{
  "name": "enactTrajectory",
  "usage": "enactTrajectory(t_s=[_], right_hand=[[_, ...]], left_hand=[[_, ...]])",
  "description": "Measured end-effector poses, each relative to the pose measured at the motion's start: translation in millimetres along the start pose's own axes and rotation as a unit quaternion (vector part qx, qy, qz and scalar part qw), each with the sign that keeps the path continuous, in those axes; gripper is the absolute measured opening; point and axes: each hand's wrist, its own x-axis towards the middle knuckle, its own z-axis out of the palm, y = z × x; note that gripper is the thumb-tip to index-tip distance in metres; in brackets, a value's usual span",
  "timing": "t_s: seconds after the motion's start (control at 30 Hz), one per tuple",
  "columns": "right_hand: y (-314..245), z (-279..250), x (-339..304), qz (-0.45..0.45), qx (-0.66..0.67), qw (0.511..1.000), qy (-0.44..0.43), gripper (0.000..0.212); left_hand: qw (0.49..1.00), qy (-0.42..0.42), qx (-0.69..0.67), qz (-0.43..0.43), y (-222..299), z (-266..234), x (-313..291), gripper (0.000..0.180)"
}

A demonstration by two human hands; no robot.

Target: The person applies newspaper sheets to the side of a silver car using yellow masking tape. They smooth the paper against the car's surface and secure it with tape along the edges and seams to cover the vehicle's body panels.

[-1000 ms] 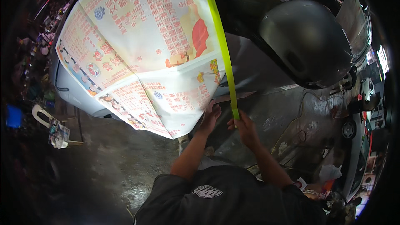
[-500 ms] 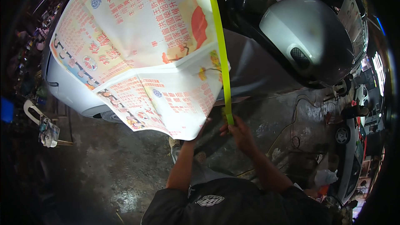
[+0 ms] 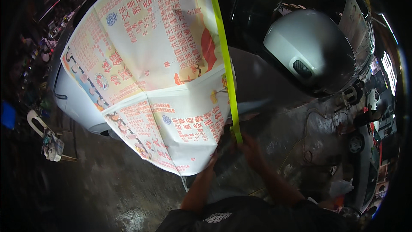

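A large sheet of printed paper (image 3: 128,56), white and cream with red print, spreads over a silver car (image 3: 81,99). Along its right edge runs a long strip of yellow-green masking tape (image 3: 225,51). My right hand (image 3: 249,147) is closed on the tape's lower end, close to the sheet's lower right edge. Beside it, my left hand (image 3: 210,163) is at that same edge of the paper. The sheet and shadow hide most of its fingers, so I cannot see whether they grip. The paper's bottom corner hangs free of the car.
A silver side mirror (image 3: 311,51) juts out at the upper right. To the left stands a white plastic chair (image 3: 36,122) with a stained cloth (image 3: 52,146). A hose (image 3: 305,141) lies on the dark wet floor, and another car (image 3: 365,163) is parked far right.
The paper's lower corner hangs lower and its bottom part looks flatter. Both hands sit slightly lower in the view, and the right hand stays at the tape's end.
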Motion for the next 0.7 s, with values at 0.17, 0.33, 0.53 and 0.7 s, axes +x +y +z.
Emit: enactTrajectory(t_s=[0.17, 0.33, 0.53, 0.7], right_hand=[[-6.0, -4.1, -29.8, 0.03, 0.1, 0.994, 0.019, 0.044], [2.7, -19.4, -44.9, 0.002, 0.08, 0.996, 0.037, 0.044], [17.1, 0.0, -15.9, -0.026, 0.134, 0.99, 0.036, 0.041], [50.3, 27.9, 0.1, -0.075, 0.1, 0.992, 0.035, 0.038]], left_hand=[[0.995, 0.011, 0.091, 0.047, 5.6, 7.5, -5.5, 0.031], [0.995, -0.006, -0.095, 0.037, -0.8, 20.5, -11.0, 0.017], [0.977, -0.07, -0.199, 0.006, 4.8, 35.0, -22.4, 0.018], [0.976, -0.139, -0.16, -0.042, 32.8, 39.3, -29.5, 0.019]])
